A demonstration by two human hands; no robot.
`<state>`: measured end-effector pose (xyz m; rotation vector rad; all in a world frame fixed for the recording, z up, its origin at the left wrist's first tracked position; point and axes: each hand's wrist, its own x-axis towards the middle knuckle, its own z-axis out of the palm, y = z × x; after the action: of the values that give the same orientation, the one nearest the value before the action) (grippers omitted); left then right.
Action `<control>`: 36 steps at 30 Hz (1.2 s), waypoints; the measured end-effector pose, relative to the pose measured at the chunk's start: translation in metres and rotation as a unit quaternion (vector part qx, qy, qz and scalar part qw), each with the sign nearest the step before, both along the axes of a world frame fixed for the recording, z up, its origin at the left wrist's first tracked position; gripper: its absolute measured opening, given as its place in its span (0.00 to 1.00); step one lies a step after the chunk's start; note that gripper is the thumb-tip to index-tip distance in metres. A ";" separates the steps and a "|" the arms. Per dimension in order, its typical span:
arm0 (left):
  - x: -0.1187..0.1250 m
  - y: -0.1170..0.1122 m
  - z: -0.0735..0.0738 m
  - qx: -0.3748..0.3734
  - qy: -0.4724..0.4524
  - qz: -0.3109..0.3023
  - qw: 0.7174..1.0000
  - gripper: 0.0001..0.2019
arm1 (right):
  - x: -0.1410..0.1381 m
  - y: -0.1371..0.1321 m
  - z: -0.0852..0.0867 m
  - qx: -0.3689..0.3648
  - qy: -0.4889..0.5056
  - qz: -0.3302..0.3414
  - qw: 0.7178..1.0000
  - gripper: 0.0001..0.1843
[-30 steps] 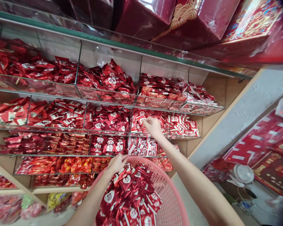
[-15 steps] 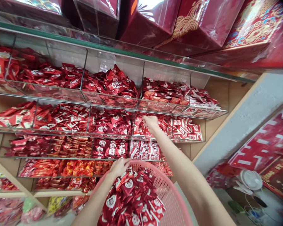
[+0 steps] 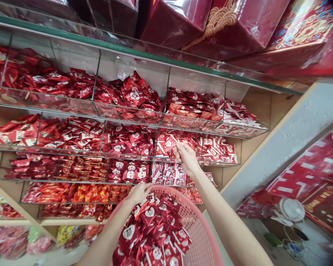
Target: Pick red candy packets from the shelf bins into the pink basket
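Observation:
My left hand grips the far rim of a pink plastic basket heaped with red foil sweet packets. My right hand is raised in front of a clear shelf bin of red-and-white packets, fingers curled loosely; I cannot make out anything in them. The hand is just outside the bin's front edge, above a lower bin of similar packets.
Tiered clear acrylic bins full of red packets fill the wall ahead. Large red gift boxes stand on the glass top shelf. A grey wall edge and red decorations with a small white fan lie to the right.
My right hand has drawn back and down out of the bin of red-and-white packets. My left hand stays on the basket rim.

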<state>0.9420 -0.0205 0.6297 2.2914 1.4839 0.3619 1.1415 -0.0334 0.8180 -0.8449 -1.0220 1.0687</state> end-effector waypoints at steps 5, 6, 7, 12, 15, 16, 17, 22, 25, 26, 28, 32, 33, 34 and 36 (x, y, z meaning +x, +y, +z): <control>0.001 0.002 -0.002 -0.009 0.005 0.007 1.000 0.19 | -0.013 -0.033 -0.019 0.031 -0.091 -0.024 0.995 0.14; 0.001 0.002 -0.002 -0.007 0.007 0.007 1.000 0.19 | -0.016 -0.041 -0.026 0.036 -0.109 -0.028 0.993 0.14; 0.001 0.002 -0.003 -0.004 0.010 0.006 1.000 0.19 | -0.019 -0.050 -0.033 0.047 -0.129 -0.036 0.990 0.12; 0.001 0.000 0.000 0.011 0.004 -0.011 1.000 0.20 | -0.023 -0.086 -0.070 0.265 -0.352 -0.135 0.887 0.10; 0.001 -0.003 0.003 0.019 0.006 -0.010 1.000 0.19 | -0.019 -0.096 -0.082 0.378 -0.444 -0.167 0.795 0.14; 0.001 -0.003 0.003 0.020 0.009 -0.006 1.000 0.19 | -0.018 -0.098 -0.085 0.393 -0.459 -0.167 0.779 0.15; 0.001 -0.003 0.004 0.019 0.010 -0.006 1.000 0.19 | -0.018 -0.101 -0.087 0.400 -0.470 -0.159 0.771 0.16; 0.003 -0.002 0.004 0.005 0.008 -0.011 1.000 0.18 | -0.028 -0.123 -0.098 0.270 -0.491 -0.046 0.827 0.08; 0.004 -0.001 0.002 -0.004 0.013 0.005 1.000 0.18 | -0.035 -0.140 -0.109 0.160 -0.480 0.079 0.859 0.08; 0.004 -0.001 0.002 -0.006 0.017 0.006 1.000 0.18 | -0.037 -0.145 -0.113 0.132 -0.469 0.120 0.865 0.08; 0.004 0.000 0.000 -0.004 0.022 0.006 1.000 0.19 | -0.039 -0.152 -0.123 0.085 -0.437 0.180 0.877 0.07; 0.004 0.001 -0.004 0.011 0.022 -0.002 1.000 0.18 | -0.040 -0.160 -0.138 0.023 -0.406 0.234 0.883 0.07; 0.004 0.002 -0.005 0.012 0.024 -0.002 1.000 0.18 | -0.040 -0.161 -0.141 0.013 -0.411 0.243 0.878 0.07; 0.004 0.002 -0.006 0.012 0.026 -0.001 1.000 0.18 | -0.039 -0.162 -0.144 0.006 -0.420 0.252 0.872 0.07; 0.004 0.002 -0.007 0.014 0.027 0.001 1.000 0.18 | -0.035 -0.163 -0.147 -0.006 -0.446 0.274 0.852 0.06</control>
<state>0.9456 -0.0182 0.6225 2.3397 1.5159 0.3258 1.1061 -0.1963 0.6706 -1.1267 -2.1429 1.1544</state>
